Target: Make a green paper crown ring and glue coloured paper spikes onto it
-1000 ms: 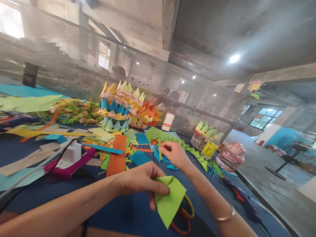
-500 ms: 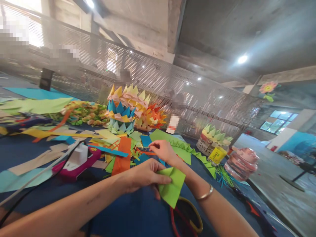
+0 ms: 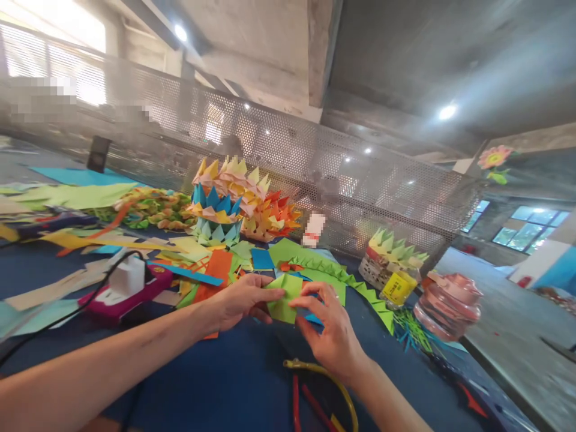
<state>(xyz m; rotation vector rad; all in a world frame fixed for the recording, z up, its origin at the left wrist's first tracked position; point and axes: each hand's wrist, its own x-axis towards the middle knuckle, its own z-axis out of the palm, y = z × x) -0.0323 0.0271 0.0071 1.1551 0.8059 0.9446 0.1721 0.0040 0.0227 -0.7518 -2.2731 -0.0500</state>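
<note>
Over the front of the dark blue table, my left hand (image 3: 247,299) pinches a folded piece of light green paper (image 3: 284,309) between thumb and fingers. My right hand (image 3: 330,327) comes in from the right with bent fingers. Its index fingertip and thumb meet the paper's right edge. Behind both hands lies a chain of folded green paper points (image 3: 351,279), partly on a flat green sheet (image 3: 335,292). An orange paper strip (image 3: 219,267) and a small blue piece (image 3: 262,258) rest close behind my left hand.
Left stands a magenta power strip (image 3: 121,300) with a white plug and black cable. Folded-paper rings (image 3: 216,204) sit at the back. Right are a yellow-labelled jar (image 3: 398,289), a pink bottle (image 3: 450,306) and thin cut strips (image 3: 411,330). Red and yellow curved handles (image 3: 346,393) lie in front.
My right hand has drawn back from the paper scraps to the green paper's right edge. My left hand has moved the paper slightly up and left in view and turned it.
</note>
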